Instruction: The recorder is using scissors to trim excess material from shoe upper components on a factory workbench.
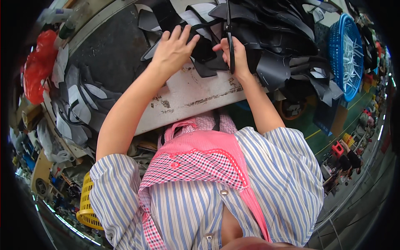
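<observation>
My left hand (171, 51) is spread with its fingers apart over the cut black pieces (203, 51) at the far side of the worktable (187, 98). Whether its fingertips press on a piece cannot be made out. My right hand (238, 57) grips a pair of black scissors (228, 28) by the handles, with the blades pointing away from me. Several of the black pieces show pale grey or white backs. A big layered pile of black sheets (273, 31) lies beyond and to the right of my right hand.
A dark mat (110, 50) covers the table's left part, with another stack of cut pieces (81, 98) near it. A blue plastic basket (336, 43) holding white strips stands at right. A red plastic bag (39, 66) hangs at left; a yellow basket (86, 200) sits below.
</observation>
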Motion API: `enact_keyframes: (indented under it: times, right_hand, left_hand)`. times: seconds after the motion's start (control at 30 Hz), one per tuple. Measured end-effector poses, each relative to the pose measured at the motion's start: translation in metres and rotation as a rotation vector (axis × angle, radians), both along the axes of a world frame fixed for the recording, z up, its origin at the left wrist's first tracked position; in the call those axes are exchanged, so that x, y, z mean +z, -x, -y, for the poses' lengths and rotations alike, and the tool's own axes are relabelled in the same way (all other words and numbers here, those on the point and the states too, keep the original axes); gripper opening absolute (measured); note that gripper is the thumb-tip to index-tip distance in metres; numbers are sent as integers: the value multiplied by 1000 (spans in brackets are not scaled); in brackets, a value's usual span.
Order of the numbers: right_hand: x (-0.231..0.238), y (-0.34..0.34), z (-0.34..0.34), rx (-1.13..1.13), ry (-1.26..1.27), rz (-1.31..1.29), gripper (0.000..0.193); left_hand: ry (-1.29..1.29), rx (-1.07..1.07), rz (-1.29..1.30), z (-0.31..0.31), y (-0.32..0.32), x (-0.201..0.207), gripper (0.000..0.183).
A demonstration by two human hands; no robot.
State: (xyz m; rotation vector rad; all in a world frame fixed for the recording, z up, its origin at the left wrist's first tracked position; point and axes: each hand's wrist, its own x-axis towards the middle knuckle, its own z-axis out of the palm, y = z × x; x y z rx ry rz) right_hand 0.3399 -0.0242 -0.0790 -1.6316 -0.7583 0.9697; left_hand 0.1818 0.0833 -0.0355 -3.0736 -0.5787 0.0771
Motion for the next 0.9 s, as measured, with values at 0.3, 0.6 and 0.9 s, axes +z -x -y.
enact_keyframes:
  times: [0.3, 0.6, 0.9]
  right_hand:
    - [-25, 3, 2, -79, 147, 246, 37]
    - [-19, 35, 52, -188, 89, 239, 22]
    - [-27, 50, 76, -217, -76, 217, 47]
  left_hand:
    - [14, -134, 78, -2, 2, 8, 58]
    - [340, 229, 221, 27, -10, -16, 18]
    - [275, -73, 36, 44, -7, -7, 26]
